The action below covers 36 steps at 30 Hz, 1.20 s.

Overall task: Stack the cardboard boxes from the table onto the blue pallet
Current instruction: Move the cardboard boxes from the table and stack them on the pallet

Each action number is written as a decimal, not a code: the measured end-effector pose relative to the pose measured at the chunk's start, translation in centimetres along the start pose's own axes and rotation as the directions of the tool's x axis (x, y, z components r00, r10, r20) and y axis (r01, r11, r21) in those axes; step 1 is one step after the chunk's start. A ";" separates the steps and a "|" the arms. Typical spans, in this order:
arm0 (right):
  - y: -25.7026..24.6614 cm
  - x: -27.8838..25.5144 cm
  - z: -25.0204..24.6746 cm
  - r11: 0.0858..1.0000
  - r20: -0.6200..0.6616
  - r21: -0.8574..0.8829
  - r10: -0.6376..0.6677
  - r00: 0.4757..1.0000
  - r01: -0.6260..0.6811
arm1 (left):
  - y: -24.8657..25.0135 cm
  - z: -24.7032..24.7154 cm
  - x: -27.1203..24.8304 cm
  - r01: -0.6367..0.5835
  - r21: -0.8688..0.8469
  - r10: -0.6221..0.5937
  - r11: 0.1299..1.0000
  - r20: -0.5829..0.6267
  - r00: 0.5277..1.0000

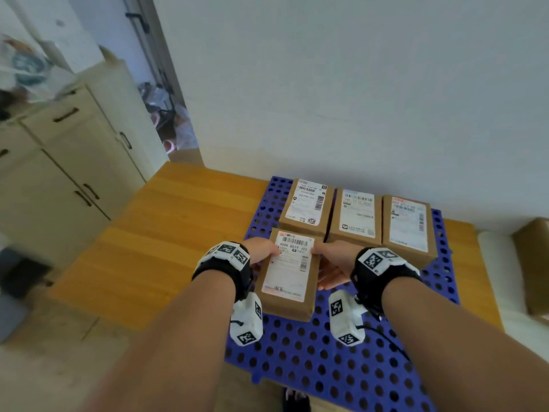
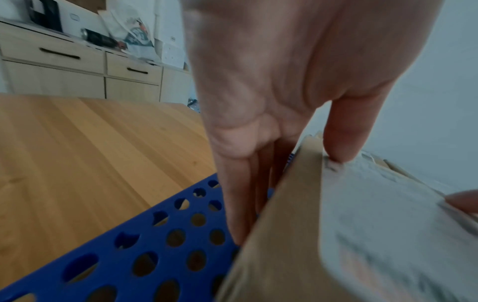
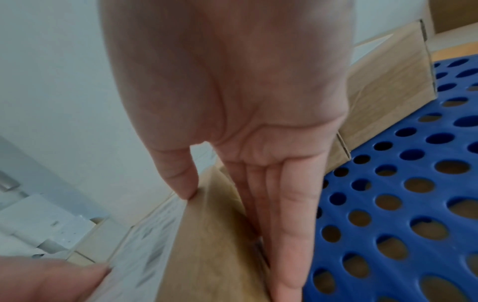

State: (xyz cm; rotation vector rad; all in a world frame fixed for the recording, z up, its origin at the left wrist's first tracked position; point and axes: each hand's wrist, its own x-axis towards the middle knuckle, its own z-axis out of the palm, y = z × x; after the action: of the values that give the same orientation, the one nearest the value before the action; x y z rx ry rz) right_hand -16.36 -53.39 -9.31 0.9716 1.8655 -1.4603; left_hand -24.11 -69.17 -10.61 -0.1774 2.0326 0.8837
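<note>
A cardboard box (image 1: 286, 272) with a white shipping label is held between both hands, low over the blue perforated pallet (image 1: 326, 352), just in front of the back row. My left hand (image 1: 266, 251) grips its left side, thumb on the label (image 2: 388, 224) and fingers (image 2: 240, 204) running down the side. My right hand (image 1: 325, 257) grips the right side the same way, thumb on the top edge and fingers (image 3: 292, 235) down the brown wall (image 3: 207, 245). Three labelled boxes (image 1: 307, 205), (image 1: 356, 215), (image 1: 408, 226) stand side by side at the pallet's far edge. Whether the held box touches the pallet is hidden.
The pallet lies on a wooden table (image 1: 166, 233) against a white wall. Beige cabinets (image 1: 74, 162) stand at the left. Another cardboard box (image 1: 531, 263) sits on a white surface at the far right. The pallet's near half shows bare holes.
</note>
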 end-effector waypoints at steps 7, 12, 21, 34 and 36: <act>-0.1 0.8 0.0 0.996 -0.052 0.086 0.027 0.998 -0.022 | 1.2 -0.7 1.1 -0.041 0.014 0.040 0.999 0.080 0.996; 0.2 1.3 0.4 0.995 -0.074 0.086 0.049 0.996 -0.043 | 1.2 -0.8 1.2 -0.007 0.041 0.002 0.999 0.123 0.992; 0.8 2.0 0.2 0.994 -0.132 0.107 0.052 0.990 -0.038 | 1.4 -0.6 1.6 -0.041 0.019 0.037 0.999 0.167 0.985; 0.9 2.2 0.4 0.993 -0.145 0.116 0.022 0.989 -0.005 | 1.8 -1.0 1.5 -0.096 0.143 0.076 0.985 0.138 0.988; 0.9 2.4 0.4 0.993 -0.154 0.116 0.021 0.988 -0.003 | 1.9 -0.9 1.5 -0.095 0.160 0.074 0.983 0.133 0.988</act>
State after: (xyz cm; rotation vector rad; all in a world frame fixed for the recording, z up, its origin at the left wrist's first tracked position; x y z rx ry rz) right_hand -17.00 -53.19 -11.86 1.1793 1.8964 -1.5383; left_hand -26.43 -68.11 -10.49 0.0564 1.9956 0.7530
